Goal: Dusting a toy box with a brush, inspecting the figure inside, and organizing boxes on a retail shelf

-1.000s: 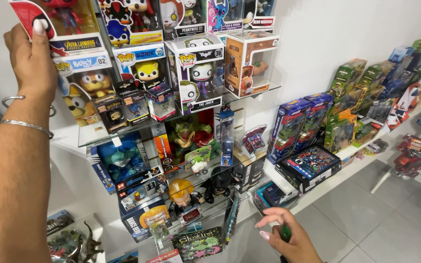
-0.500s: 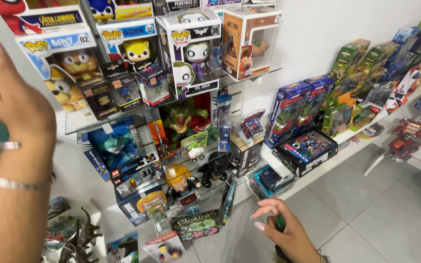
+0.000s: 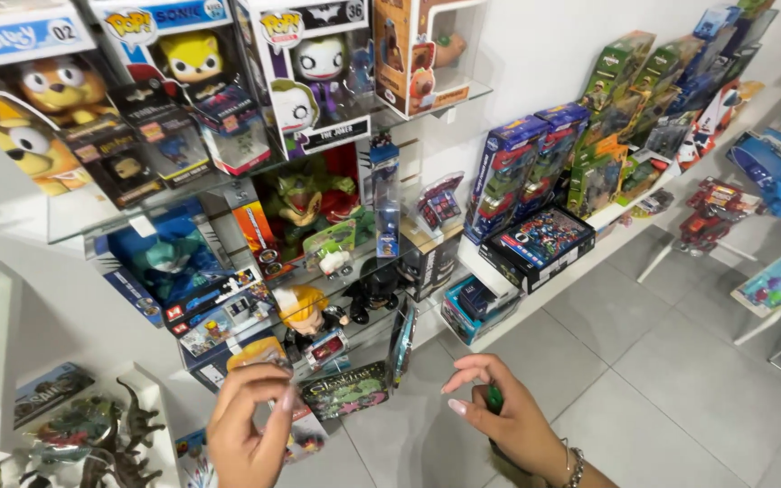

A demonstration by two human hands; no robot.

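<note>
Gripping, left to right:

Item 1. left hand (image 3: 246, 423): I am seeing the fingers drawn together, tips pressing on an orange-topped carded pack (image 3: 262, 354) at the front edge of the lowest display shelf. I cannot tell whether it is pinching the pack or only touching it.

Item 2. right hand (image 3: 510, 417): I am seeing it curling loosely around a small green thing (image 3: 494, 398), thumb and forefinger spreading above it. It is hanging over the tiled floor (image 3: 680, 361), well apart from any shelf.

Surroundings:
- toy dinosaurs (image 3: 128, 434), standing at the bottom left corner, just beside the left hand.
- glass shelf (image 3: 83, 217), carrying windowed boxes along its front edge: a cartoon dog figure (image 3: 38, 117), a yellow hedgehog figure (image 3: 192, 68), a pale-faced clown figure (image 3: 314, 72).
- green creature in a red box (image 3: 305, 194), sitting on the tier below.
- blond figurine (image 3: 305, 312), standing above the orange-topped pack.
- dark flat pack (image 3: 350, 390), leaning between the two hands.
- blue-and-purple boxes (image 3: 517, 163), lining the white shelf (image 3: 544, 294) to the right.

Step, as I am judging it: handling stock at the lowest tier, the left hand working while the right is keeping the green thing aside. Any further move there is calling for a firm pinch on the card's edge and care for the leaning dark pack and the figurine close by.
</note>
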